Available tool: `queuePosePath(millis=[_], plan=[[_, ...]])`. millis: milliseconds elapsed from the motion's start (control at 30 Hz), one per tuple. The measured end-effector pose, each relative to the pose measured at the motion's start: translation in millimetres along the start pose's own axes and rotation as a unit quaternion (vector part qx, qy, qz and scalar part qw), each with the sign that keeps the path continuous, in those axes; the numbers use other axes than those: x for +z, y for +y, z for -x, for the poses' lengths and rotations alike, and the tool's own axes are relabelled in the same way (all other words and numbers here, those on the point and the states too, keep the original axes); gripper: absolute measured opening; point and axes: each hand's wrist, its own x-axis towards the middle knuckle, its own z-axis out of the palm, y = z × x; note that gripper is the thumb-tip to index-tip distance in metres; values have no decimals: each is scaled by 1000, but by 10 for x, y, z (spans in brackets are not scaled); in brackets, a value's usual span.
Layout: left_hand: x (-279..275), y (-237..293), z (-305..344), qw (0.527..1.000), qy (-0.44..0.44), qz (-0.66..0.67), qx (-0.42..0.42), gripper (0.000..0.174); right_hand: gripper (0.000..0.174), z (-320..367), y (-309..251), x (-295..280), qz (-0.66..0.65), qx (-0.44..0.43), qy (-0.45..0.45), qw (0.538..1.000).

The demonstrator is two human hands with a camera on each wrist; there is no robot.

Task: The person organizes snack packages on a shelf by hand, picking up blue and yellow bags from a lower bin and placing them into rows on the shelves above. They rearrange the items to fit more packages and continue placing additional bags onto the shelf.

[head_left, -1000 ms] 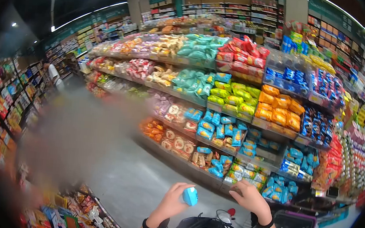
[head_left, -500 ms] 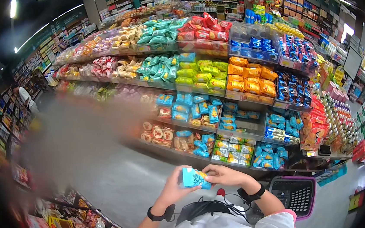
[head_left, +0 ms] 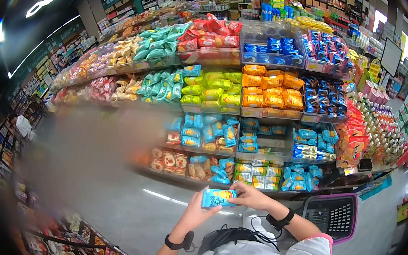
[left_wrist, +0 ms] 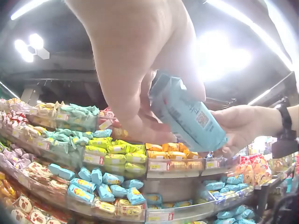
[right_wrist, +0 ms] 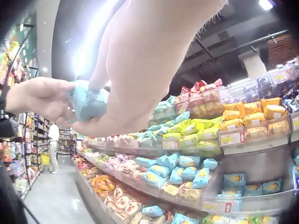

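A small blue snack packet (head_left: 218, 197) with a yellow picture and dark lettering is held in front of the body in the head view. My left hand (head_left: 195, 215) grips its left end, thumb along the lower edge. At the other end, my right hand (head_left: 252, 199) pinches the packet with thumb and fingers. The left wrist view shows the back of the packet (left_wrist: 187, 116), with a square printed code, between both hands. In the right wrist view the right hand (right_wrist: 135, 70) hides part of the packet (right_wrist: 88, 103).
Tiered bins ahead hold yellow-green packets (head_left: 212, 88), orange packets (head_left: 273, 89) and more blue packets (head_left: 299, 177). A dark shopping basket (head_left: 332, 216) with a purple rim stands at the right. A grey blur covers the left of the head view. A person (right_wrist: 54, 147) stands down the aisle.
The right hand, apart from the packet a second ago, has come to its right end. The packet now lies level, printed face up. The head view has swung right.
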Motion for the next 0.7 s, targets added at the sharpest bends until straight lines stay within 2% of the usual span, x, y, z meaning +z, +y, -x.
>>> queuePosePath(millis=[100,167,200,300,333,433,467,567,600,700], plan=[[141,-165,-309,997,-36,27,-67,58,42,-193,150,-290,35,-4,12,999],[225,-177,-574,997,-39,12,-66,52,44,-316,116,-501,77,-9,34,996],[271,-176,-727,997,-40,4,-65,49,46,-359,40,-604,79,-43,62,994],[452,-257,-1288,997,-58,-1,-54,41,45,-509,-3,-1039,128,-26,123,984],[529,-310,-1496,997,-68,20,-35,42,44,-628,177,-1237,136,-18,138,981],[788,-309,-2056,988,-83,110,-69,52,44,-773,144,-1694,150,-1,183,972],[863,-258,-2233,993,-70,40,-85,57,44,-841,213,-1843,127,-2,204,971],[1213,-362,-2717,997,-54,-10,-57,60,45,-1087,544,-2360,82,13,209,974],[1284,-286,-2859,994,-75,-8,-76,60,45,-1138,574,-2488,76,36,223,971],[1688,-497,-3180,993,-47,-106,6,58,44,-1362,837,-2817,122,20,285,951]])
